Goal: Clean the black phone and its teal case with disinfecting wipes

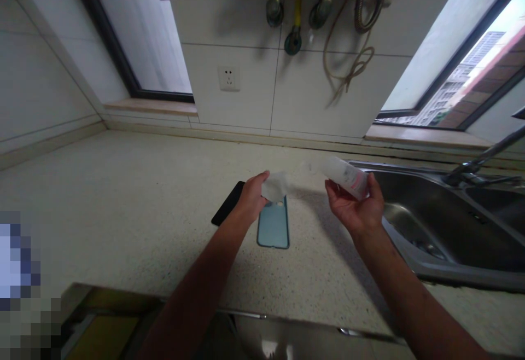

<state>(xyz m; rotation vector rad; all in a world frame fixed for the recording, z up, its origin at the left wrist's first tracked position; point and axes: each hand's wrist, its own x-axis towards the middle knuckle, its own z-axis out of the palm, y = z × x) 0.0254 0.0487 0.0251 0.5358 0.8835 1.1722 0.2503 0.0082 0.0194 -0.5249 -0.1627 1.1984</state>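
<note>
At the left of the work we see a flat black slab [225,209], probably a phone, lying on the pale speckled bench [135,201]. We judge it stiff and rather slippery, to be lifted by its two long edges. The left hand [252,198] hides part of it; whether they touch, we cannot tell. This hand pinches a white sheet [274,186], maybe tissue or cloth, by its left side. The sheet looks thin and should be soft and very light; a broad hold would keep it from folding. Partly under it in our view, toward the near side, lies a blue-grey phone case [273,227] with raised rim and rounded corners. It is probably light and slightly flexible, so we would take it at the rim. More to the right, above the bench, the right hand [359,204] grasps a translucent bottle [348,178] with pink marking, tilted, its blurred end to the left. It seems smooth, rounded plastic, so a grip around the body should suit. Beside it, on the right, is the shiny metal sink [435,212].
</note>
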